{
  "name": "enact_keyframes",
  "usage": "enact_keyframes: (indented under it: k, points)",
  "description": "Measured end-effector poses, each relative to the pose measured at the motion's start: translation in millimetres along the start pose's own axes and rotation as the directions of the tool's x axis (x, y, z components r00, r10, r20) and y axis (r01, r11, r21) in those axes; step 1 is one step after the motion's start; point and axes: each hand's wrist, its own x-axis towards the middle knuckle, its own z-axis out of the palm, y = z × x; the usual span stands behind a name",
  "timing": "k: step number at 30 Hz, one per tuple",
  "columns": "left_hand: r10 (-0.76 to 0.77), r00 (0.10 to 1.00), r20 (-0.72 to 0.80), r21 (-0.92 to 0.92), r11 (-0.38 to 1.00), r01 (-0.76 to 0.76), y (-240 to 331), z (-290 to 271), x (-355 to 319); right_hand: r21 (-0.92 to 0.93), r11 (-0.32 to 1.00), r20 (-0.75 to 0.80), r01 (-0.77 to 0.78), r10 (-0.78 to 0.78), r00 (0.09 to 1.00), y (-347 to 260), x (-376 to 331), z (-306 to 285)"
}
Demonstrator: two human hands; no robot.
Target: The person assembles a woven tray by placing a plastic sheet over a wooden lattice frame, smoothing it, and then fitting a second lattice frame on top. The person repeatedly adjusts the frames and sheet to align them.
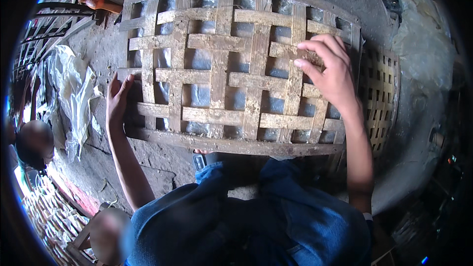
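Note:
A large rectangular rack (pixel 198 114) of flat woven bamboo strips, framed in wood, lies before me above my knees. Pale flaky residue marks many of its strips. At its left edge my left hand (pixel 117 101) is closed on the rack's side, thumb on top and other fingers mostly hidden. My right hand (pixel 331 66) is over the right part of the lattice, thumb and fingers curved and apart. A dark brown patch shows between them on or near a strip; whether the fingertips touch the strip I cannot tell.
A second woven rack (pixel 382 98) is at the right. Crumpled clear plastic sheeting (pixel 74 88) lies at the left, with more plastic (pixel 423 34) at the upper right. Two other people are at the left edge. Slatted frames (pixel 54 17) stand upper left.

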Motion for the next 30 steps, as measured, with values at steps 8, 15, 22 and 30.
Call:
enact_keyframes:
  k: [8,15,22,30]
  points:
    - [-0.052,0.998,-0.024,-0.035,0.998,0.051,17,9,-8,0.080,0.996,0.005,-0.032,0.031,0.999,-4,4,5]
    - [-0.026,1.000,0.007,-0.088,0.996,0.027,11,9,-2,0.113,0.993,-0.020,0.015,-0.013,1.000,0,2,9]
    - [-0.026,1.000,-0.012,-0.102,0.994,0.025,5,5,0,0.184,0.977,0.063,-0.108,0.098,0.993,-3,7,9]
    - [0.018,1.000,0.022,-0.100,0.995,-0.016,6,2,2,0.090,0.996,0.046,0.027,-0.032,0.998,3,4,10]
